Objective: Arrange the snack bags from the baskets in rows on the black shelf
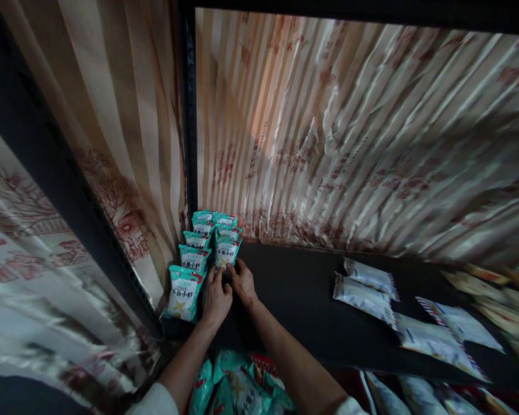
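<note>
The teal snack packet (pixel 227 252) — where exactly does it stand?

It stands on the black shelf (pixel 294 294), at the front of the right row. Behind it are similar packets (pixel 229 231), placed one after another.

And how is the grip?

The left hand (pixel 217 297) reaches with its fingers to the lower front of the packet. The right hand (pixel 243 282) is at its lower right corner, with the fingers bent. Both seem to touch it, but whether they are pressed firmly on it, one cannot tell.

What is beside the left hand?

There is the left row (pixel 182 293) of similar packets; its front one stands nearer to the person.

And farther away?

To the right, well apart, white packets (pixel 365 297) with striped ends lie on the same shelf. Below the shelf's edge is a heap of teal packets (pixel 242 389) — the right forearm (pixel 300 357) crosses above it. Behind everything hangs a creased, striped sheet (pixel 328 132).
</note>
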A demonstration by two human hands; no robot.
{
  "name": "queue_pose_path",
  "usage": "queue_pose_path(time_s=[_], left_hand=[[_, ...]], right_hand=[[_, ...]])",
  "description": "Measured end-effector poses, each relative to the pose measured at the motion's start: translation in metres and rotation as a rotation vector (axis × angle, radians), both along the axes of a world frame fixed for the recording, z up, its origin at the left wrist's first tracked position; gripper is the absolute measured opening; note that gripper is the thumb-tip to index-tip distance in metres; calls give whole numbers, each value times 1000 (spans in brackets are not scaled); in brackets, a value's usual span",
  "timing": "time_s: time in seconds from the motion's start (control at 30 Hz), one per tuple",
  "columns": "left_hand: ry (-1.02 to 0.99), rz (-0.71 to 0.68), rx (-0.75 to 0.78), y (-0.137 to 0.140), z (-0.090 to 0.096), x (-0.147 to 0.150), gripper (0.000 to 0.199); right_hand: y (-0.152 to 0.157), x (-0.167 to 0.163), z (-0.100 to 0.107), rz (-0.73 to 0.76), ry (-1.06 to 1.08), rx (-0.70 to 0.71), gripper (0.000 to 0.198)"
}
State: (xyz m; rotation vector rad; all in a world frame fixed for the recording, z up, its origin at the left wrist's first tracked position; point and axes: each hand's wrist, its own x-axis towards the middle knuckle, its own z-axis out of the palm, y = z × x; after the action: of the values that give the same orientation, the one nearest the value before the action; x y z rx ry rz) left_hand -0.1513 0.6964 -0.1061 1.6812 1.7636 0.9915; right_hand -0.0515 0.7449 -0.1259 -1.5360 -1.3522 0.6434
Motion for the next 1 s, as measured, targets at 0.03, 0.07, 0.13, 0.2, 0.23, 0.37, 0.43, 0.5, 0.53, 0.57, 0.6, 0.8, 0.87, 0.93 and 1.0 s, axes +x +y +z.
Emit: queue_pose_path(time_s=[0.03,0.07,0.13,0.2,0.23,0.37,0.43,0.5,0.53,0.57,0.6,0.8,0.87,0.93,1.0], left_hand=[[21,-5,-1,0,0,0,49],[41,-6,-2,-1,0,1,50],[71,-3,-5,-1,-1,1,50],[88,1,-8,-2,-2,2,50],[91,4,-12,-2,-2,2,50],[77,8,-47,-7,-1,2,53],[67,-4,-68,-11,2,3,55],[58,-22,-82,-15,5,4,57],[53,-31,-84,-18,6,5,57],[48,-37,-83,-21,6,5,57],[43,-39,-79,-24,5,6,57],[-136,23,-59,-28,-2,3,53],[-229,33,-62,-22,-2,2,53],[-292,34,-57,-14,0,3,52],[-334,43,-53,-4,2,4,51]], right_hand=[[0,0,-1,10,-4,0,35],[0,0,-1,18,-9,-6,34],[0,0,-2,26,-25,-20,34],[-1,0,-1,21,-34,-26,36],[-1,0,-2,18,-33,-24,37],[-7,0,-4,23,-6,11,47],[-11,1,-6,34,7,35,52],[-14,2,-8,31,16,56,54],[-16,2,-8,19,19,64,54],[-18,3,-9,5,20,71,55],[-20,4,-9,-7,20,78,55],[-42,7,3,-31,-22,172,40],[-51,8,6,-45,-17,166,39],[-59,9,6,-53,2,146,37],[-65,11,2,-59,26,130,36]])
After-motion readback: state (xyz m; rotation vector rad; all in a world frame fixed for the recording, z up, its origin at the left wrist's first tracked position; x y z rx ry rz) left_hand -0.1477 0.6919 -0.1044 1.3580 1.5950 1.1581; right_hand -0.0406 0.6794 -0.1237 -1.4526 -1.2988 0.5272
